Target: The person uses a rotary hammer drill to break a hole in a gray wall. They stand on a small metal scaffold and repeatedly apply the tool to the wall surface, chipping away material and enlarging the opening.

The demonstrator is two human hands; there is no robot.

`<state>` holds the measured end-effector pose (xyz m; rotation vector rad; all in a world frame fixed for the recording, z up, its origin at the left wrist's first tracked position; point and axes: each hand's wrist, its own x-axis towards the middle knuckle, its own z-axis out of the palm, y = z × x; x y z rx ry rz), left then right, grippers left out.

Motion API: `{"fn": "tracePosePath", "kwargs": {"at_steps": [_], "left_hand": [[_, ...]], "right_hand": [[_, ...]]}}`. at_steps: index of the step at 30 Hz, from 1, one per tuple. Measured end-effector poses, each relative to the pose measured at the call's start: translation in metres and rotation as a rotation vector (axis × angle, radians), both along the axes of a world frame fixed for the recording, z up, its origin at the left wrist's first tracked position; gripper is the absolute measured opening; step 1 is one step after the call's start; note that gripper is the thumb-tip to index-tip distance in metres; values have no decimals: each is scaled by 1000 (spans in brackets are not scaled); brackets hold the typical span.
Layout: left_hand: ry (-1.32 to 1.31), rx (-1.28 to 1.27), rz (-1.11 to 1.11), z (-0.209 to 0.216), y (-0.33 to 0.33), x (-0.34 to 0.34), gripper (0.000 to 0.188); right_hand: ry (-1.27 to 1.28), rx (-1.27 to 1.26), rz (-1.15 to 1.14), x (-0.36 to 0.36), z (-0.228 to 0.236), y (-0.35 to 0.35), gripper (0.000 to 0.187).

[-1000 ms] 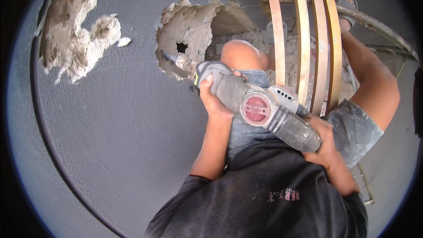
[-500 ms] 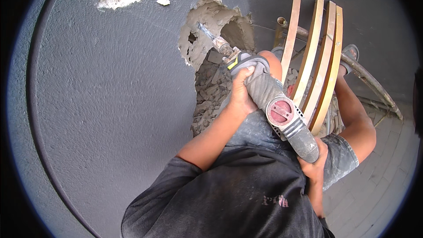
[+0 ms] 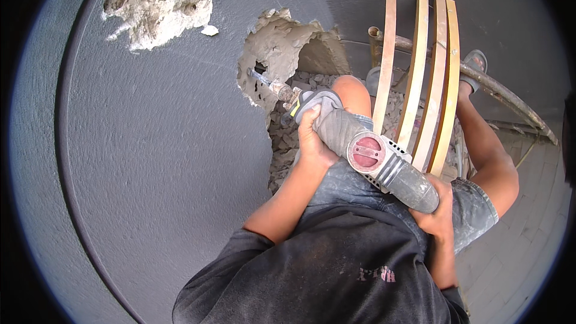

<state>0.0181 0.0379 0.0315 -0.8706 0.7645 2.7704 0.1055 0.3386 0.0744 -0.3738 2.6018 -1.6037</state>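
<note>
A dusty grey demolition hammer [image 3: 393, 171] with a round red cap lies slantwise across my lap. My left hand [image 3: 315, 143] wraps round its front part, just behind a grey cloth [image 3: 324, 103] tied about the neck. At the rear end my right hand [image 3: 435, 210] grips the handle, its fingers partly hidden by the housing. The chisel bit [image 3: 259, 77] points up and left into a ragged hole [image 3: 273, 45] in the dark grey wall [image 3: 150, 132]. Its tip meets the broken left side of the hole, beside a small dark gap.
Broken rubble [image 3: 288, 144] lies below the hole and between my legs. Several wooden slats [image 3: 420, 78] stand close to the right, over a bamboo pole [image 3: 510, 99]. A second chipped patch [image 3: 162, 9] is at the upper left; a dark cable [image 3: 63, 126] curves down the wall.
The chisel tip has shifted down and left in the hole, from above the dark gap to its lower left. The hammer has swung left with both hands still on it. The view has shifted slightly.
</note>
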Motion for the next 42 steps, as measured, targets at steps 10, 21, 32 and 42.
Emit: {"fn": "tracePosePath", "kwargs": {"at_steps": [10, 21, 32, 42], "left_hand": [[-47, 10, -10, -8, -24, 20, 62], [-35, -96, 31, -7, -27, 17, 56], [-37, -168, 63, -10, -31, 13, 56], [-19, -134, 76, -14, -36, 0, 52]], "right_hand": [[-169, -35, 104, 0, 21, -18, 51], [-142, -128, 196, -14, 4, -31, 43], [-206, -158, 208, -18, 10, -36, 39], [-221, -201, 145, -25, 18, -40, 37]]}}
